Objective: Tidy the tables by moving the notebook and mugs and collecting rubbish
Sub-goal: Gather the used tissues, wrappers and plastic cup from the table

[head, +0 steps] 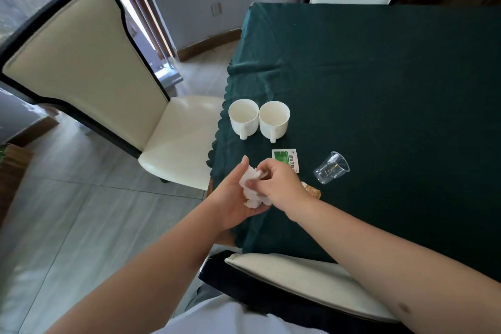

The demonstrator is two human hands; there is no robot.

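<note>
Both hands meet over the desk's near corner: the left hand [234, 198] cups a crumpled white tissue [250, 187], and the right hand [279, 184] pinches its top. Just beyond lie a green sachet [284, 157], a tipped clear plastic cup [332, 168] and two white mugs [259, 119] on the green-clothed desk [379, 89].

Both my forearms bare, reaching forward, meeting over near corner of table [379, 89]. My left hand [233, 198] palm-up, cupped around crumpled tissue [250, 190]. My right hand [276, 184] palm-down, fingertips pinching same tissue.
</note>
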